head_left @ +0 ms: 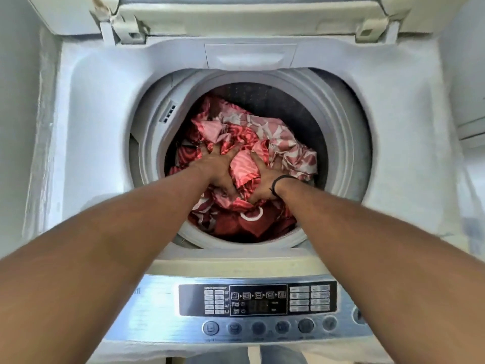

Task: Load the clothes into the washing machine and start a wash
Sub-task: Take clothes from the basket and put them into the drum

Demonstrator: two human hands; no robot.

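Note:
A white top-loading washing machine stands open below me, its lid tipped up at the back. Red and pink patterned clothes fill the drum. Both my arms reach down into it. My left hand presses on the pile with fingers spread. My right hand, with a dark band at the wrist, presses beside it, fingers spread on the cloth; a fold of striped pink fabric bulges up between the two hands.
The control panel with a display and a row of round buttons runs along the machine's front edge, between my forearms. Pale walls close in on the left and right. A white ledge shows at the far right.

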